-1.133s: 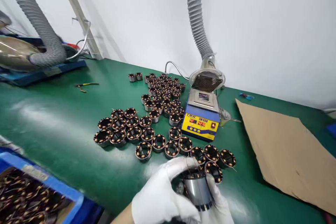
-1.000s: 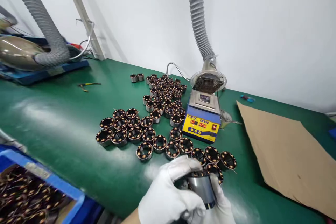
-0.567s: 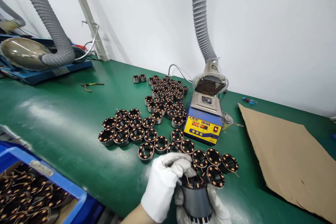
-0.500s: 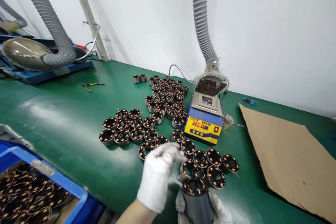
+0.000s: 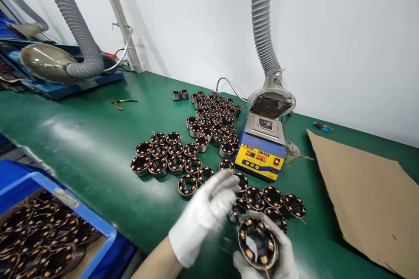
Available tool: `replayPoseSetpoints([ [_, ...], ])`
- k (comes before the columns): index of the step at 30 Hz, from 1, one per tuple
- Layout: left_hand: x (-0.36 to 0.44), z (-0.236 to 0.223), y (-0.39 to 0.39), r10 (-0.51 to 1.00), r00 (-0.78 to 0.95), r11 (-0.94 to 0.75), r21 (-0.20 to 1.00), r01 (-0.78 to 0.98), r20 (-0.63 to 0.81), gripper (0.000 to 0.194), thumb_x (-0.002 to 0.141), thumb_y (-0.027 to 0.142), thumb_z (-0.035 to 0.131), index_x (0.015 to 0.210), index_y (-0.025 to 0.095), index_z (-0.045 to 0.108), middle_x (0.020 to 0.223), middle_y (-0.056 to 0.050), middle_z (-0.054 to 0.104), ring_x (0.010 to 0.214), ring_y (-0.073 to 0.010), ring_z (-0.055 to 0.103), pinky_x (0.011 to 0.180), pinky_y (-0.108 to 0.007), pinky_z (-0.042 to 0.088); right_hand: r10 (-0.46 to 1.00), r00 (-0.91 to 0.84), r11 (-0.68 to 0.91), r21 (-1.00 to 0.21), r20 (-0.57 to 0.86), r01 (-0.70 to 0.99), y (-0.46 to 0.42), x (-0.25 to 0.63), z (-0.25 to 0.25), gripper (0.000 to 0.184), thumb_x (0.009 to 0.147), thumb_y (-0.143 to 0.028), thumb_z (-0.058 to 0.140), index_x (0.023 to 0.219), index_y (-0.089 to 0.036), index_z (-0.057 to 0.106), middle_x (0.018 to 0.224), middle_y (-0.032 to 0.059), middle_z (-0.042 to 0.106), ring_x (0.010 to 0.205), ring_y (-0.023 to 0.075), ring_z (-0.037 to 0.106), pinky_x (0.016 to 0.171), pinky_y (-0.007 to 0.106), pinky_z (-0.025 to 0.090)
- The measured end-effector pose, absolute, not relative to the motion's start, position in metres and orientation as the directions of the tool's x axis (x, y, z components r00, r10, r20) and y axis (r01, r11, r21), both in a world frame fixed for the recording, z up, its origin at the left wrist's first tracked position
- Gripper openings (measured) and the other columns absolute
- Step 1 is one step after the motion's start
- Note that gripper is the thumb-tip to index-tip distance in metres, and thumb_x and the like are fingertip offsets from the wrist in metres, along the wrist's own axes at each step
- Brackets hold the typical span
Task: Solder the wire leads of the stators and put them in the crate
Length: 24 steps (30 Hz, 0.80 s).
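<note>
Both of my hands wear white gloves. My right hand [image 5: 286,253] is wrapped round a motor stator [image 5: 271,244], low in the view. Its ring of copper windings tilts up towards me, and a short wire end sticks out at the bottom. My left hand [image 5: 211,205] is just to the left and above it, holding nothing, with its fingers stretched out and slightly blurred. Beneath and beyond those fingers stand more stators [image 5: 255,198] on the green table [image 5: 98,148], partly hidden by the hands.
A blue and yellow solder pot [image 5: 258,157] labelled CM 550 stands behind, under an extraction hood [image 5: 271,96]. Many stators [image 5: 176,163] stand left of it. Cardboard [image 5: 366,196] lies right. A blue crate [image 5: 108,244] of stators is lower left; pliers [image 5: 122,102] lie farther back.
The stator in my right hand has tipped from upright so its wound face turns to me. My left hand has shifted slightly right, its fingers straightening. The view has swung slightly left.
</note>
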<state>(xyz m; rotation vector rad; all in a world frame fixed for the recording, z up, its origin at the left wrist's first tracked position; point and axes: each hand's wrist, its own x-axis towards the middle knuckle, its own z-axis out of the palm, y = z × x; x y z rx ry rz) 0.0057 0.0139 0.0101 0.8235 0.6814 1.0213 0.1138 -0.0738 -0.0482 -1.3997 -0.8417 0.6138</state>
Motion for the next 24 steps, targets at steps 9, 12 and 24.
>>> replayPoseSetpoints([
  [9,0.008,0.019,0.007,0.973,0.159,0.229,0.676,-0.700,-0.165,0.032,0.061,0.036,0.085,0.082,0.016,0.072,0.074,-0.007,0.070,0.073,-0.0198,0.067,0.070,-0.023,0.052,0.583,0.519,0.388,-0.775,0.625,0.498,-0.062,0.114,-0.054,0.047,0.070,-0.023,0.074,0.112,-0.021,0.054,0.104,0.0104,0.060,0.091,0.0230,0.063,0.070,0.034,0.056],
  [12,0.003,0.020,0.007,0.925,0.318,0.333,0.848,-0.413,-0.209,0.025,0.059,0.024,0.079,0.082,0.014,0.072,0.079,-0.009,0.071,0.077,-0.0222,0.065,0.069,-0.026,0.050,0.590,0.581,0.358,-0.827,0.560,0.434,-0.066,0.108,-0.053,0.046,0.071,-0.029,0.074,0.111,-0.022,0.052,0.107,0.0100,0.058,0.096,0.0240,0.061,0.078,0.038,0.053],
  [24,0.008,0.027,0.006,0.906,0.326,0.370,0.880,-0.296,-0.271,0.029,0.054,0.018,0.073,0.083,0.016,0.073,0.081,-0.005,0.070,0.066,-0.0169,0.060,0.061,-0.023,0.048,0.668,0.480,0.389,-0.817,0.568,0.426,-0.077,0.126,-0.063,0.049,0.067,-0.029,0.075,0.110,-0.025,0.053,0.107,0.0109,0.059,0.096,0.0275,0.060,0.079,0.045,0.051],
])
